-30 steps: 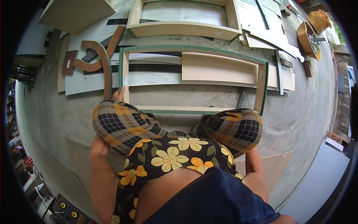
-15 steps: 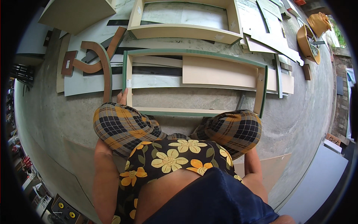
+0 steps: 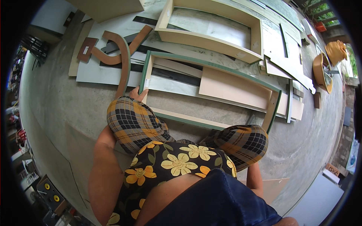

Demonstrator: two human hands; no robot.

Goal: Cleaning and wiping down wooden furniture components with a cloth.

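Observation:
A rectangular beige wooden frame with green edges (image 3: 188, 117) lies in front of my knees, its right end nearer to me than its left. My left hand (image 3: 138, 93) grips its left end near the near corner. Some of that hand's fingers are hidden behind the board and my knee. My right forearm (image 3: 255, 180) goes down behind my right knee, which hides the right hand. Inside the frame's outline show a loose beige panel (image 3: 227, 84), dark strips and bare concrete.
Beyond stands a second beige frame (image 3: 207, 41). A curved brown wooden piece (image 3: 125, 67) lies left, by a small brown block (image 3: 87, 49). Pale boards (image 3: 290, 71) are stacked at the far right, near a yellow hard hat (image 3: 321, 73). A white panel (image 3: 313, 199) is at lower right.
My view has tilted, so the scene appears turned clockwise and shifted right. My left hand stays on the frame's left end, and a little more of it shows.

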